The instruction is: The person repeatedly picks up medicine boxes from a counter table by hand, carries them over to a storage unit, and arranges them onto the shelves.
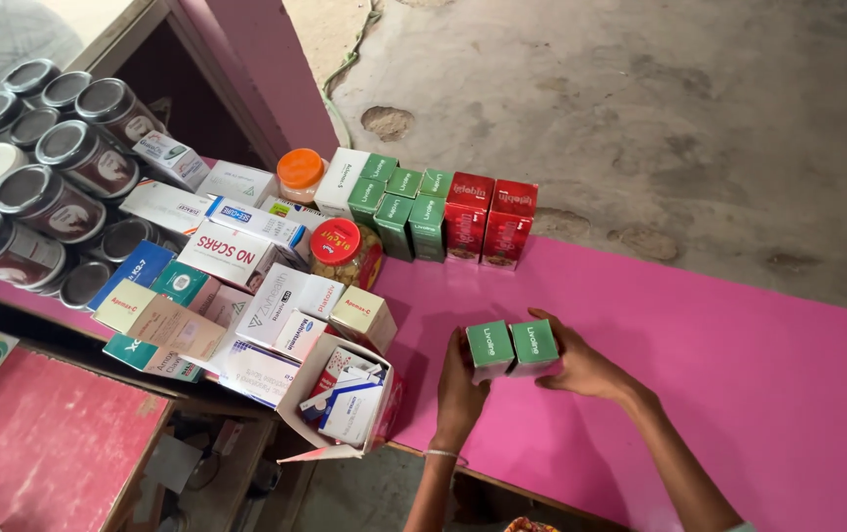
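Left hand (460, 382) and right hand (581, 363) clasp two green boxes (512, 347) pressed between them on the pink counter (739, 365)

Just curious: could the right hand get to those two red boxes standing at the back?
Probably yes. The pink counter lies bare between the right hand and the red boxes, though that hand is holding a green box.
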